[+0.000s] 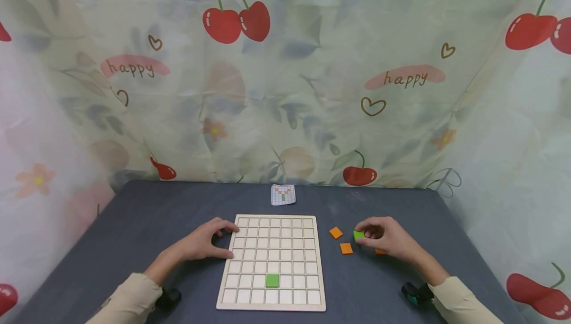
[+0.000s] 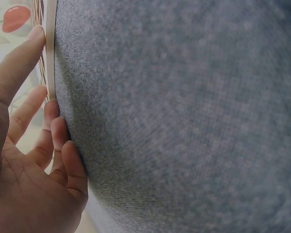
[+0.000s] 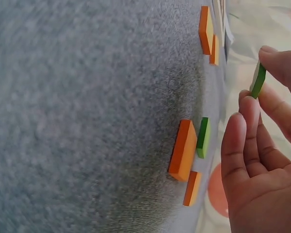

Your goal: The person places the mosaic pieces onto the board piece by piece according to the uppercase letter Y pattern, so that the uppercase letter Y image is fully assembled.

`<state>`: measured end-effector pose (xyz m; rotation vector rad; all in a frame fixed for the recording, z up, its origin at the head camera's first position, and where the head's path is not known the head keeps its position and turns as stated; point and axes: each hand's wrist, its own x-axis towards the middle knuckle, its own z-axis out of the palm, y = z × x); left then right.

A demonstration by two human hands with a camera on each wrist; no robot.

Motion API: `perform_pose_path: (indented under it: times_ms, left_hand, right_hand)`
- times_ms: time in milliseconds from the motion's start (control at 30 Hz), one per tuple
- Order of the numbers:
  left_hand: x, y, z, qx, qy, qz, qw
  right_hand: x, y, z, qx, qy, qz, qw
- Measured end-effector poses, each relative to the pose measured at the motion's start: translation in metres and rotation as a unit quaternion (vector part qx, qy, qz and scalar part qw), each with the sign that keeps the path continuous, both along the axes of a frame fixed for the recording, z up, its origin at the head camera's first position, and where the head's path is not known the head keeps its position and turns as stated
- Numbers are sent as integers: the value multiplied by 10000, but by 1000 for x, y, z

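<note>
A white grid board (image 1: 250,254) with a wooden rim lies on the dark table. One green tile (image 1: 272,280) sits in its middle column, second row from the near edge. My left hand (image 1: 208,240) rests at the board's left rim, thumb and fingertips touching it; the left wrist view shows the thumb (image 2: 26,56) on the rim and the fingertips against its side. My right hand (image 1: 387,237) pinches a green square tile (image 3: 258,80) between thumb and fingers, raised above the table right of the board. Below it, another green tile (image 3: 203,138) lies beside orange tiles (image 3: 183,150).
Two orange tiles, one farther (image 1: 336,233) and one nearer (image 1: 346,248), lie between board and right hand. Another orange tile (image 1: 380,251) is partly hidden under that hand. Behind the board lies a small card (image 1: 283,194) printed with an orange and green grid pattern. A patterned curtain (image 1: 285,91) surrounds the table.
</note>
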<state>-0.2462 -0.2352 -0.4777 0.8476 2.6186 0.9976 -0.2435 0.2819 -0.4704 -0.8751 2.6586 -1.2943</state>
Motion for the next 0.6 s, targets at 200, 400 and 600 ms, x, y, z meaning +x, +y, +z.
perform_pose_path:
  times_ms: [200, 400, 600]
  left_hand:
    - [1, 0, 0, 11, 31, -23, 10000]
    - [2, 0, 1, 25, 36, -29, 10000]
    - [1, 1, 1, 25, 20, -29, 10000]
  right_hand:
    - [4, -1, 2, -104, -47, 162, 9998]
    - [8, -2, 2, -359, -116, 339, 9987]
    - [12, -5, 2, -482, -162, 507, 9974]
